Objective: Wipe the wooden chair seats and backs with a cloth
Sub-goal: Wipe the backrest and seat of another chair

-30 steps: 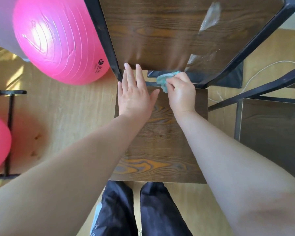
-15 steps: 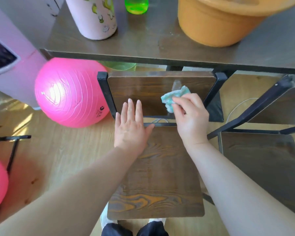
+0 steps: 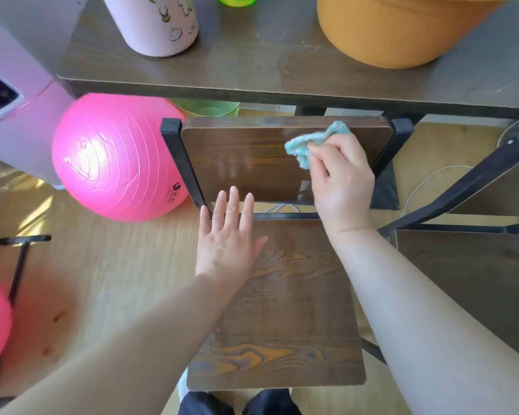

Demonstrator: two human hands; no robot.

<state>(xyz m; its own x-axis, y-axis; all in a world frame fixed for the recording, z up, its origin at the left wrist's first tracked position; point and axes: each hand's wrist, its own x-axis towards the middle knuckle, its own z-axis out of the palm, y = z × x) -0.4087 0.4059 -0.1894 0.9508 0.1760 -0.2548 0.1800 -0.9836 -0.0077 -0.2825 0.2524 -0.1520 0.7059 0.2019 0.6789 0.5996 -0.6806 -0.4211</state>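
View from above of a wooden chair with a black metal frame, pushed up to a dark table (image 3: pixel 252 64); everything here is placed relative to that chair. Its seat (image 3: pixel 282 310) and back panel (image 3: pixel 246 157) are flat, glossy boards, likely rigid and fairly heavy, so the chair should stay put under wiping pressure, and the frame posts either side of the back look like the firmest place to grip it. The left hand (image 3: pixel 226 244) lies flat on the rear left corner of the seat, fingers straight and slightly spread, apparently steadying the chair. The right hand (image 3: pixel 339 181) is at the upper right of the back panel, pinching a small teal cloth (image 3: pixel 306 145) between thumb and fingertips and holding it against the wood. The cloth is soft, limp and light, bunched into a wad, which seems the best way to hold it. On the table beyond the chair back stand three containers: a wide orange tub (image 3: pixel 396 31) to the right, a pale pink flask (image 3: pixel 159 22) with a printed pattern to the left, and a bright green cup (image 3: pixel 234 0) between them; their contents cannot be seen
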